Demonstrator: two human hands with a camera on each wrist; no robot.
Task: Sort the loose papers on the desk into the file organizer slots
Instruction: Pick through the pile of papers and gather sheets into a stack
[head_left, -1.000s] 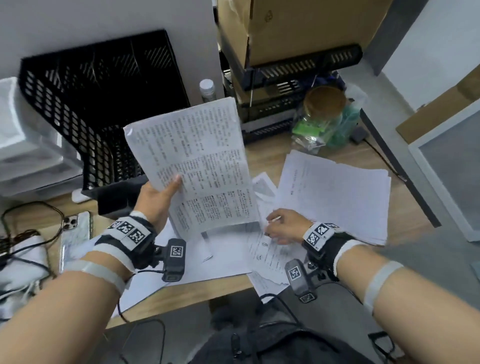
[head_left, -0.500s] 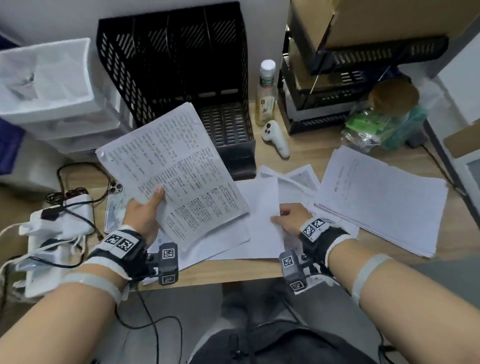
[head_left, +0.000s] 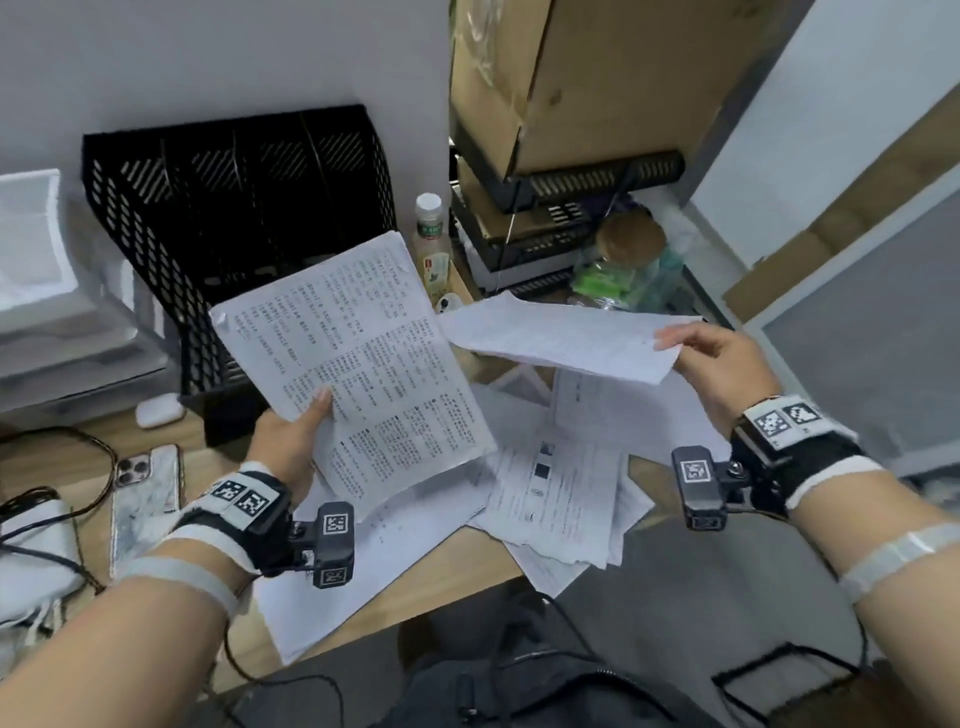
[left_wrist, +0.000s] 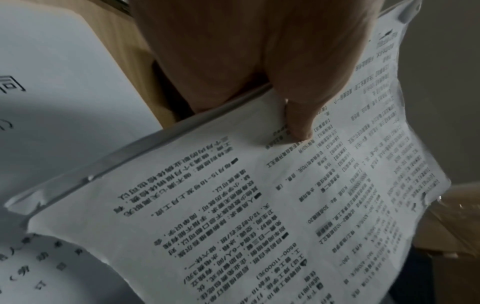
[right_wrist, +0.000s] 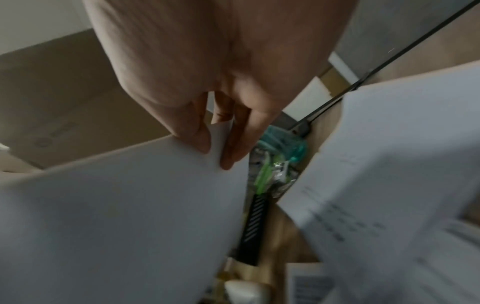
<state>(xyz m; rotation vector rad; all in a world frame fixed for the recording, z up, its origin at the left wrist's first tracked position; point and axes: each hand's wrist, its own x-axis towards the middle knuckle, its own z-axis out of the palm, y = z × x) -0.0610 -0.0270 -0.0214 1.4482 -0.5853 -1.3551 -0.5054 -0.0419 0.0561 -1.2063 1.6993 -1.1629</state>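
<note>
The black file organizer stands at the back of the wooden bench, against the wall, and its slots look dark inside. Just in front of the organizer, the left hand holds up a printed sheet full of small writing. The left fingers are clenched on it, with the thumb pressed on the top side near the sheet's edge and the other fingers hidden under it. To the right of the organizer, the right hand holds up another white sheet above the bench. The right fingers pinch this sheet at its corner, with the thumb on one side and the fingers on the other. More loose papers lie spread on the bench in front of the organizer, under both raised sheets, and some hang over the front edge of the bench. A small bottle with a white cap stands just to the right of the organizer. A phone lies on the bench in front of the organizer, off to the left. Cardboard boxes sit stacked on black trays to the right of the organizer.
</note>
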